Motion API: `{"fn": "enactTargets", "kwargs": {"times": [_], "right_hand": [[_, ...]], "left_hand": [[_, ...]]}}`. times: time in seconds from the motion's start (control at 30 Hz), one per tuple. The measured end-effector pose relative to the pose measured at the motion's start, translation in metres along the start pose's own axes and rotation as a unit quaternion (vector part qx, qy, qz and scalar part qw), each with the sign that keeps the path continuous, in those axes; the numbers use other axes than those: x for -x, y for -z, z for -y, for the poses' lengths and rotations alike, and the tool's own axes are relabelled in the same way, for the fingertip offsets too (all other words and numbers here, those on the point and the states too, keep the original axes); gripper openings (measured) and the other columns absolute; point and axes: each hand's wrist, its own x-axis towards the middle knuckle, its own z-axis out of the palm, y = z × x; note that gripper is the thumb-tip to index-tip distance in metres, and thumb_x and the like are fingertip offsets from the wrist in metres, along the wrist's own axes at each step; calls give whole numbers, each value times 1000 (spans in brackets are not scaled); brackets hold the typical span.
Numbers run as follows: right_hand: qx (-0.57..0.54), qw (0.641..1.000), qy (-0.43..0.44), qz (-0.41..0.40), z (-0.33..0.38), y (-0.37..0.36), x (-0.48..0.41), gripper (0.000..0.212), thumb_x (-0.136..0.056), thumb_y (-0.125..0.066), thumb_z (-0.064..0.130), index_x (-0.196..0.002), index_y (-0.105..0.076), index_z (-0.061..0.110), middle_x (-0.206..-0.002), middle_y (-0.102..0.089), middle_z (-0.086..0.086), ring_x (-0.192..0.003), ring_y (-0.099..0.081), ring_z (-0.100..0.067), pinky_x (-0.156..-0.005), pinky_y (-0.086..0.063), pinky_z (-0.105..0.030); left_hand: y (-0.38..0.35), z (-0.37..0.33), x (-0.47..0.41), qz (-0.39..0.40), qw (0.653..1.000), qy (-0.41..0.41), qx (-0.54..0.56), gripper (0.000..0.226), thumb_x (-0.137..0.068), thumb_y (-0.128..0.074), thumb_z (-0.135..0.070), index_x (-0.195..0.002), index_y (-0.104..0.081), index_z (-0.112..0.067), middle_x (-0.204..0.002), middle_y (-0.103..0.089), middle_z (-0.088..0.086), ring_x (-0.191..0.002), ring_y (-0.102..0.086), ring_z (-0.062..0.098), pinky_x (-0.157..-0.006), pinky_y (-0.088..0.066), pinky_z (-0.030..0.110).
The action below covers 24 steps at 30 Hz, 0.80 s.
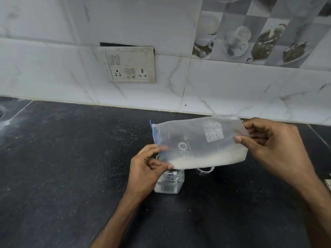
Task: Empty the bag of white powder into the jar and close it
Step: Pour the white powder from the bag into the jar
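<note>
1. Bag: clear zip bag, held on its side above the counter, near the back edge by the wall. Blue zip end points left, sealed bottom points right. White powder lies in a strip along the low edge, so it looks lined up to run toward the mouth.
2. Jar: small clear jar, upright on the counter, right under the bag's left lower corner. Mouth is open and a little white already sits inside. Placement makes sense: the pour corner sits over the opening.
3. Left hand: thumb and fingers pinched shut on the bag's mouth corner just above the jar, probably steering the opening. Part of the jar is hidden behind this hand.
4. Right hand: thumb and fingers closed on the bag's sealed end, held slightly higher, which tilts the contents left.
5. Lid: a clear ring-shaped piece on the counter just right of the jar, mostly hidden behind the bag; likely the lid, can't confirm.
6. Status, my read: pour under way, most powder not yet in the jar, closing not yet done.
7. Risk: narrow mouth, floppy bag; spills likely if tipped fast.
8. Behind: tiled wall with a switch plate.
</note>
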Motion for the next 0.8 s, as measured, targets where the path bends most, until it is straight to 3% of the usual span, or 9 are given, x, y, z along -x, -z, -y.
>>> {"fn": "enactTargets", "kwargs": {"times": [0.17,0.3,0.57,0.73,0.8], "right_hand": [[-18,1000,-15,-19,2,1,3,27,-77,-83,10,-103,-76,15,-87,-69,17,-76,-69,0,-72,-48,3],[-29,999,-5,-29,4,-4,7,27,-77,-82,9,-100,-74,20,-85,-65,23,-83,-64,15,-71,-47,4],[-87,996,-2,-38,2,-7,7,29,-77,-82,6,-91,-71,28,-81,-72,15,-85,-70,-3,-70,-52,-2],[-120,992,-6,-41,2,-4,8,33,-77,-82,3,-87,-70,33,-76,-73,9,-78,-71,1,-69,-52,-2],[-125,991,-4,-37,4,-4,9,33,-77,-81,2,-89,-69,30,-83,-73,10,-80,-71,1,-69,-52,-2]], "left_hand": [[-3,0,1,2,1000,2,1,53,-64,-86,8,-102,-72,-25,-111,-68,-18,-63,-75,9,-61,-57,12],[-3,1,2,-7,1000,2,10,53,-64,-86,8,-102,-71,-26,-114,-67,-7,-67,-77,11,-63,-58,12],[-2,0,3,-10,1000,0,6,55,-64,-85,9,-103,-71,-26,-115,-67,-7,-63,-75,7,-63,-58,12],[-1,1,4,-12,1000,-5,0,55,-64,-86,8,-104,-71,-28,-114,-68,-8,-65,-76,8,-63,-58,13],[-2,2,4,-13,1000,-3,1,57,-64,-86,8,-104,-71,-29,-112,-69,-13,-66,-76,9,-64,-59,13]]}}
